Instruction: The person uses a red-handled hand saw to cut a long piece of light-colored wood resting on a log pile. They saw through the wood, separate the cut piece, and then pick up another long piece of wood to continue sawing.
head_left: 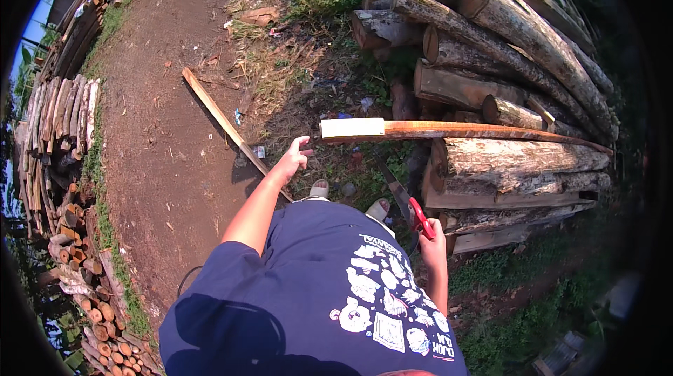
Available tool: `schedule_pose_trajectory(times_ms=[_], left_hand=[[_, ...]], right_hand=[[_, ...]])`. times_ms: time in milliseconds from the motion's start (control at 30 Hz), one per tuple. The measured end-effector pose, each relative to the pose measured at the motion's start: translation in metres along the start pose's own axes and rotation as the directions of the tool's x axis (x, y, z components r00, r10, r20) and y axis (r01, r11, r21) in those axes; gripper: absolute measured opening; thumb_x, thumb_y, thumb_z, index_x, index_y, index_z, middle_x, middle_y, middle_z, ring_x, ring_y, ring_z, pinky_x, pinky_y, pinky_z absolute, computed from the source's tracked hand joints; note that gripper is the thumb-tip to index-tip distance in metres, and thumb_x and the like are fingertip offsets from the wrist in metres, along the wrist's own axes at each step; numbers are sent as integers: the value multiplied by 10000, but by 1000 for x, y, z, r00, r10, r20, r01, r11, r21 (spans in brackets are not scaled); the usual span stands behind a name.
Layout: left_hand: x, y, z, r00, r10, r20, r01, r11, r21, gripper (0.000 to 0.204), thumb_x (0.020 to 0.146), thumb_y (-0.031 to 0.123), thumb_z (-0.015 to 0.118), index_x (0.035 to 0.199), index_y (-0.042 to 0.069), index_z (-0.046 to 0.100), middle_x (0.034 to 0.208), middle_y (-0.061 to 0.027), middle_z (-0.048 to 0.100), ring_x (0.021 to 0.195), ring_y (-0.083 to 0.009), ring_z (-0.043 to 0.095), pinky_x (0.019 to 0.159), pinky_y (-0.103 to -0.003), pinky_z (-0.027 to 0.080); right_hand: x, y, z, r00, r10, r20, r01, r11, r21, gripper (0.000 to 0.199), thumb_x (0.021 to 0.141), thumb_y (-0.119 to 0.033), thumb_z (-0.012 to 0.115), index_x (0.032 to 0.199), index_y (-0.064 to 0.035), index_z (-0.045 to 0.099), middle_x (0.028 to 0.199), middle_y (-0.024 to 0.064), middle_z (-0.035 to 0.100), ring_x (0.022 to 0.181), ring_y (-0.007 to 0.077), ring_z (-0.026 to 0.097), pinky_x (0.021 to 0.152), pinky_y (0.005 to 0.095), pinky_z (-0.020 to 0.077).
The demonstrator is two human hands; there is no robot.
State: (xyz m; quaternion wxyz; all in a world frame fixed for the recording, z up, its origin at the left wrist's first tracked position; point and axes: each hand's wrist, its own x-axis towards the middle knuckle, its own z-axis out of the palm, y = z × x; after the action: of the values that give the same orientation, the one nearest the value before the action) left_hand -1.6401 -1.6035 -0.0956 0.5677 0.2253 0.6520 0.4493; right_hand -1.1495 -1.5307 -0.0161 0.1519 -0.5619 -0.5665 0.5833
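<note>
Head view: looking down on a person in a dark blue printed shirt (315,292), standing on dirt ground (161,138) in a timber yard.
Left hand: the left hand (293,159) is reaching forward, fingers spread wide, gripping nothing, just short of the plank's pale cut end.
Right hand: the right hand (431,236) is closing tightly around the red handle of a long blade (403,197), which is pointing forward.
Plank: a long slab plank (449,129) is lying across the log pile (512,96), its sawn end jutting toward the person.
Step, as judged: steadying the plank seems to be underway.
Next move needs: a firm left-hand hold, clear of the blade.
Surroundings: another thin board (224,124) is lying on the dirt; stacked firewood (63,138) is lining the left side.
</note>
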Motion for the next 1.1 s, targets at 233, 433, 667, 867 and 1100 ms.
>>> schedule_pose_trajectory(times_ms=[233,433,667,867,1100], left_hand=[[47,40,53,967,138,-215,-171,975,-144,1041,925,448,825,1660,113,167,1660,-214,347,1483,-318,419,1182,-511,375],[68,20,69,934,297,-198,-301,954,12,952,820,336,935,1556,88,383,1421,-202,555,1315,-309,554,1134,-444,445],[60,23,43,856,514,-44,-500,847,178,656,772,4,867,1375,57,612,1224,-49,700,1166,-173,673,1052,-366,527],[55,30,46,865,497,-74,-489,866,100,592,751,-48,854,1299,42,649,1161,-41,724,1105,-151,694,987,-334,563],[62,23,43,870,490,-54,-492,870,-38,544,766,-95,807,1264,36,630,1173,-41,712,1124,-147,687,1013,-335,552]], right_hand=[[-37,-88,56,977,186,-103,-139,926,351,735,912,109,588,1619,9,413,928,70,694,762,120,631,745,260,520],[-113,-139,47,900,200,-387,36,851,524,604,972,7,627,1552,72,471,677,-32,505,528,45,406,496,227,337],[-116,-190,58,759,-55,-649,384,843,377,543,1048,-57,553,1569,57,458,671,-90,440,523,0,342,492,194,307],[-64,-185,80,806,-105,-583,386,840,382,530,1014,-32,624,1533,25,533,806,-74,575,576,-11,384,511,191,307],[-30,-180,82,842,-244,-482,370,911,185,472,1017,-11,643,1482,42,588,1148,32,707,797,23,578,684,177,454]])
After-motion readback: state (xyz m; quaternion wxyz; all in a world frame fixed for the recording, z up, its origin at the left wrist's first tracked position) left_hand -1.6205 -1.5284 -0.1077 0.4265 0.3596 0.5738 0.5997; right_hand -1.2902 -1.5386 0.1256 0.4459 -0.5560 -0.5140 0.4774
